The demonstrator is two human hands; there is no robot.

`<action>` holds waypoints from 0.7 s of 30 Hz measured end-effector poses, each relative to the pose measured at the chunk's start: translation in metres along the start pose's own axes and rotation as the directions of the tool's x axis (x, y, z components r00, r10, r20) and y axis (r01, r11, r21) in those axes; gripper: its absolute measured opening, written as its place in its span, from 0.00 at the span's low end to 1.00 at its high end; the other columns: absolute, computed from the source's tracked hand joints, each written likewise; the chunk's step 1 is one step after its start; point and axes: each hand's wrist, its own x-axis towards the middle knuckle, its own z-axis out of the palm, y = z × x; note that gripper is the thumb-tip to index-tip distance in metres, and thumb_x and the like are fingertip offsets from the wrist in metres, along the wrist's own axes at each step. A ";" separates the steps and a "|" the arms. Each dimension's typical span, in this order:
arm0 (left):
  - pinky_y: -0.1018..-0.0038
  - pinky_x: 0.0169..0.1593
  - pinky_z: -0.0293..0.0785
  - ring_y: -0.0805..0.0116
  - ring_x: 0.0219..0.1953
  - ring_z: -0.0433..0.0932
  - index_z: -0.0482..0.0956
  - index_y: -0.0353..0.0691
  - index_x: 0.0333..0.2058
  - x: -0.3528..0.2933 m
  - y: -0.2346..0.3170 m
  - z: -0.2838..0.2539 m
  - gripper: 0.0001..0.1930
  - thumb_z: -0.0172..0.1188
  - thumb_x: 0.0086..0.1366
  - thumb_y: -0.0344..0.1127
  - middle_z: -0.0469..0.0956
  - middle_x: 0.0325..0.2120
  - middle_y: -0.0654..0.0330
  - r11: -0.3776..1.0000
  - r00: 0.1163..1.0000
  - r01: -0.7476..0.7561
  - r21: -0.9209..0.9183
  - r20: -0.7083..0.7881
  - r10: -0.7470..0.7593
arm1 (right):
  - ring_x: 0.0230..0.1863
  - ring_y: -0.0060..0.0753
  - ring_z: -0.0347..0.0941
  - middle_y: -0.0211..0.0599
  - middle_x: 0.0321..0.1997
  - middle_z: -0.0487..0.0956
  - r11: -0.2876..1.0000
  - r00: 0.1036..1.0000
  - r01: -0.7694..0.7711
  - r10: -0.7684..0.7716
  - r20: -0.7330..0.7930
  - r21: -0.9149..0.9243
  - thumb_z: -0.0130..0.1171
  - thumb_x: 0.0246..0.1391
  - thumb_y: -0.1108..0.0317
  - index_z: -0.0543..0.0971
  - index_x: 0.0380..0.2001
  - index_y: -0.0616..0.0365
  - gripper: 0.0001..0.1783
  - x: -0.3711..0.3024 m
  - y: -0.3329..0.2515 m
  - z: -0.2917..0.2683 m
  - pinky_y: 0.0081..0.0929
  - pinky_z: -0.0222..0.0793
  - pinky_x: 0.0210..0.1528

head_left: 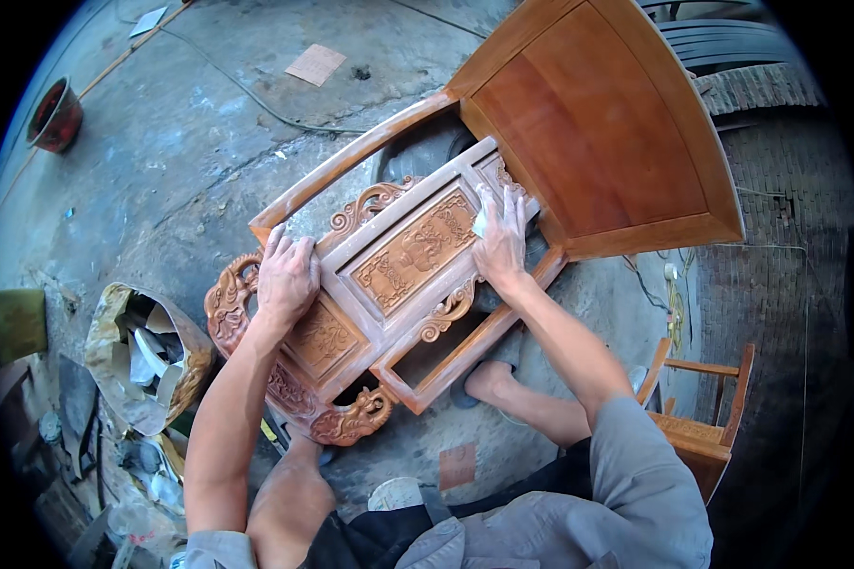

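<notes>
A carved wooden chair back (419, 248), with relief panels and dusty pale rails, lies tilted in front of me, joined to a wooden chair frame (351, 169). My left hand (287, 280) curls its fingers over the rail at the panel's left side. At the upper right of the carved panel, my right hand (501, 237) presses on the rail, fingers whitened with dust. Under those fingers shows a small pale piece (479, 226), perhaps folded sandpaper; most of it is hidden. Scrolled dragon-like carvings (351, 417) finish the near left end.
The broad brown seat panel (588, 119) rises at the upper right. A sack of scraps (152, 360) stands at the left, a dark bucket (55, 116) farther off. Another wooden chair (697, 427) is at the right. A cable (247, 90) crosses the concrete floor; my legs flank the work.
</notes>
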 end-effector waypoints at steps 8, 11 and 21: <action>0.52 0.73 0.65 0.49 0.43 0.80 0.80 0.33 0.45 0.000 -0.001 0.001 0.10 0.58 0.66 0.29 0.81 0.33 0.48 0.999 0.999 -0.029 0.028 -0.038 0.030 | 0.78 0.77 0.53 0.76 0.72 0.65 0.995 0.995 0.043 -0.051 0.089 0.088 0.53 0.49 0.79 0.68 0.72 0.58 0.42 0.008 0.005 -0.010 0.67 0.40 0.82; 0.52 0.73 0.65 0.49 0.43 0.79 0.80 0.33 0.45 0.002 -0.002 0.001 0.10 0.58 0.66 0.29 0.81 0.34 0.48 0.999 0.998 -0.026 0.041 -0.055 0.028 | 0.80 0.71 0.54 0.71 0.70 0.71 0.997 0.997 0.071 -0.071 0.029 0.023 0.58 0.47 0.78 0.68 0.70 0.63 0.42 -0.002 0.009 -0.013 0.60 0.39 0.84; 0.51 0.72 0.66 0.49 0.42 0.79 0.80 0.33 0.44 0.003 0.001 -0.002 0.09 0.57 0.67 0.28 0.80 0.32 0.47 0.999 0.999 -0.040 0.033 -0.035 0.041 | 0.77 0.69 0.59 0.59 0.71 0.73 0.990 0.989 0.135 -0.137 0.057 0.033 0.56 0.53 0.77 0.69 0.70 0.62 0.38 -0.023 0.024 -0.021 0.65 0.43 0.82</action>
